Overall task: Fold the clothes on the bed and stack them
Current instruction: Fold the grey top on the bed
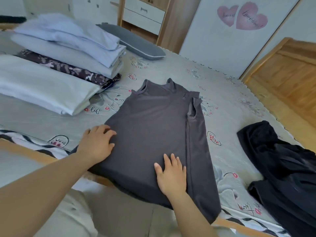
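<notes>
Where hemmed, grey top (153,125) overhanging.

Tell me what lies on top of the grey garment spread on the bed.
Both hands rest flat on the grey garment: the left hand at its left edge, the right hand near its lower middle. One side is folded inward along the right. What lies beneath is covered.

Grey top mid-fold, pile off to the side

The grey top (153,127) lies flat on the bed (230,106), neck pointing away, its right side folded in as a long strip, hem hanging over the near edge. Folded stack (56,53) sits far left: pale blue pieces, a camo one, something white. A black garment (282,168) lies crumpled on the right.
</notes>
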